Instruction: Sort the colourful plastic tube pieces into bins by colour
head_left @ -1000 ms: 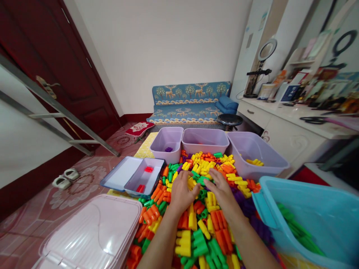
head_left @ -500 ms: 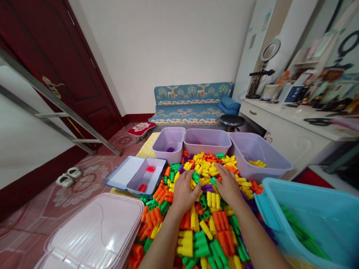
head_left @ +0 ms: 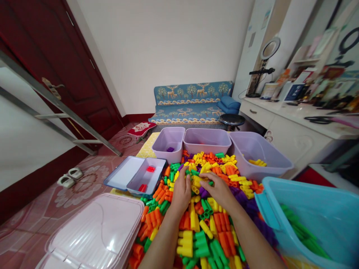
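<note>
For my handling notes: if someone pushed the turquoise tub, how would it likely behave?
The turquoise tub is probably light for its size, since the green pieces cover only part of its floor. Its smooth walls hold their shape, so it looks fairly stiff. Being broad and low, it seems more apt to slide than tip.

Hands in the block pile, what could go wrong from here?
Mixed grab: yellow blocks between the left hand and right hand have green ones right beside them, so a scoop might bring both colours.

Bump: the right forearm passes near the light-blue bin; a wide swing could knock it.

Hidden pieces: the hands cover part of the pile, so some blocks may get missed.
</note>
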The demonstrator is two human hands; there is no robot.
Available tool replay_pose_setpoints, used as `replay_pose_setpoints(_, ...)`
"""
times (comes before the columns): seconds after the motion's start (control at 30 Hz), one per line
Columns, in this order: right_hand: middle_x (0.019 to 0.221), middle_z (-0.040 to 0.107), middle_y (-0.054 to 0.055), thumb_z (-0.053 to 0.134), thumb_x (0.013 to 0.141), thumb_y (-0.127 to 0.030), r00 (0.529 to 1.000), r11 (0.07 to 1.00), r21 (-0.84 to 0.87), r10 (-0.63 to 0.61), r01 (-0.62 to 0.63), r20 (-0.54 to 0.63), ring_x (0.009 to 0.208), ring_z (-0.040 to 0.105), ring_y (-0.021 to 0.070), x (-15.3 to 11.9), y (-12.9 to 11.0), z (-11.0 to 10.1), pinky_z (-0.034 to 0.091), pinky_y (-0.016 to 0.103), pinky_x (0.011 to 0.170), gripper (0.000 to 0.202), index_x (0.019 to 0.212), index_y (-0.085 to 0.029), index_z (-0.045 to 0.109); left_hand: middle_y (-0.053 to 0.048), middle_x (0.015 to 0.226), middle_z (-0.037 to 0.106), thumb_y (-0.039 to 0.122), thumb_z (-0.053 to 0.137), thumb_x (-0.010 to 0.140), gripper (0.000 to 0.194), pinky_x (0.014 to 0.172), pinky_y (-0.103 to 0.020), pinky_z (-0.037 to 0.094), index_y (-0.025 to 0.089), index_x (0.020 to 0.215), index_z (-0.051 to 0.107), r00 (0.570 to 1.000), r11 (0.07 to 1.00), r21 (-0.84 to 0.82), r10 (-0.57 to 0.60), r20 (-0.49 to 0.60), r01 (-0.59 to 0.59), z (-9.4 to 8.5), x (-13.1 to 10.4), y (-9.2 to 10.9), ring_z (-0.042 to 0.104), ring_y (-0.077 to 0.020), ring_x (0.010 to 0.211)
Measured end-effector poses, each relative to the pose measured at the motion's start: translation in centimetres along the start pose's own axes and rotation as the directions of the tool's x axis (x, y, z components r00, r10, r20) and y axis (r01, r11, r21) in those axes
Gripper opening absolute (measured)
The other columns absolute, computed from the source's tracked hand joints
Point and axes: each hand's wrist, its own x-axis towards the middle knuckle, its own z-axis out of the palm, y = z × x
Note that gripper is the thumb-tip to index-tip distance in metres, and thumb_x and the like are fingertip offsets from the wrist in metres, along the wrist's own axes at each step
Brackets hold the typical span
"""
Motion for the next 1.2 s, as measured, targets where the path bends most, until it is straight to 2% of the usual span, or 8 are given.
replay_pose_setpoints(0.17,0.112,0.067,0.007,0.050,0.082,-0.022,0.996,0.999,-0.052,0.004,0.000,0.092,0.097,0.062,0.0196,0.0,-1.6,-0.1,0.045,0.036,0.091,0.039,0.118,-0.020,0.063,-0.010,0.115,0.065,0.022,0.034,0.094,0.033,0.089,-0.035,0.047,0.017,0.122,0.051,0.998,1.000,-0.009,-0.013,-0.067,0.013,-0.1,0.2,-0.2,0.063,-0.0204,0.101)
replay_pose_setpoints(0.3,0.116,0.066,0.008,0.054,0.081,-0.028,0.995,0.990,-0.143,0.030,-0.017,0.091,0.094,0.063,0.0208,-0.3,-2.9,0.1,0.046,0.037,0.089,0.044,0.124,-0.020,0.059,-0.008,0.115,0.065,0.022,0.036,0.093,0.031,0.090,-0.034,0.046,0.019,0.117,0.057,0.999,0.999,-0.043,-0.014,-0.052,0.012,-0.1,0.2,-0.1,0.061,-0.0203,0.104)
replay_pose_setpoints(0.57,0.100,0.070,0.004,0.065,0.069,-0.018,0.994,0.949,-0.314,-0.067,0.036,-0.087,0.097,0.061,0.0233,-0.8,-3.7,0.4,0.045,0.039,0.089,0.031,0.100,-0.024,0.068,-0.008,0.102,0.067,0.022,0.052,0.086,0.018,0.088,-0.034,0.046,0.017,0.101,0.060,0.999,0.998,-0.042,-0.038,-0.033,0.037,-0.1,0.2,0.1,0.062,-0.0208,0.097)
replay_pose_setpoints(0.77,0.098,0.069,0.006,0.067,0.069,-0.028,0.904,0.975,0.212,0.147,-0.065,-0.400,0.079,0.065,0.0184,0.4,-1.4,-2.3,0.052,0.032,0.072,0.039,0.106,-0.019,0.062,-0.007,0.101,0.067,0.021,0.053,0.085,0.017,0.088,-0.035,0.046,0.018,0.100,0.060,1.000,1.000,-0.024,-0.002,-0.026,0.002,0.0,0.3,-0.4,0.062,-0.0205,0.097)
replay_pose_setpoints(0.9,0.080,0.067,-0.001,0.076,0.059,-0.027,0.683,0.757,0.638,0.392,0.140,-0.616,0.066,0.063,0.0128,1.8,-0.2,-5.2,0.053,0.028,0.065,0.040,0.096,-0.018,0.062,-0.007,0.100,0.068,0.021,0.054,0.084,0.016,0.087,-0.036,0.046,0.018,0.098,0.062,1.000,1.000,-0.015,0.000,-0.016,0.000,0.0,0.3,-0.5,0.062,-0.0209,0.096)
replay_pose_setpoints(0.97,0.073,0.065,-0.003,0.076,0.056,-0.020,0.624,0.588,0.753,0.479,0.294,-0.618,0.069,0.065,0.0122,2.4,0.1,-6.5,0.054,0.029,0.073,0.027,0.078,-0.017,0.060,-0.007,0.100,0.068,0.021,0.054,0.084,0.016,0.088,-0.036,0.047,0.018,0.098,0.062,1.000,1.000,-0.014,-0.002,-0.019,0.002,-0.1,0.4,-0.5,0.062,-0.0209,0.096)
replay_pose_setpoints(1.1,0.086,0.069,0.002,0.071,0.061,-0.019,0.646,0.409,0.834,0.531,0.371,-0.548,0.089,0.067,0.0145,2.7,0.0,-7.7,0.051,0.031,0.089,0.016,0.070,-0.017,0.058,-0.007,0.100,0.068,0.022,0.054,0.084,0.017,0.088,-0.036,0.047,0.018,0.098,0.062,1.000,1.000,-0.011,0.002,-0.021,-0.002,-0.1,0.4,-0.7,0.062,-0.0208,0.096)
replay_pose_setpoints(1.2,0.101,0.069,0.005,0.069,0.066,-0.027,0.716,0.500,0.834,0.491,0.235,-0.496,0.099,0.065,0.0187,1.7,-0.1,-6.9,0.050,0.038,0.090,0.023,0.086,-0.019,0.064,-0.007,0.101,0.068,0.022,0.053,0.085,0.017,0.088,-0.035,0.046,0.019,0.098,0.062,1.000,1.000,-0.013,-0.001,-0.016,0.000,0.0,0.3,-0.6,0.062,-0.0205,0.097)
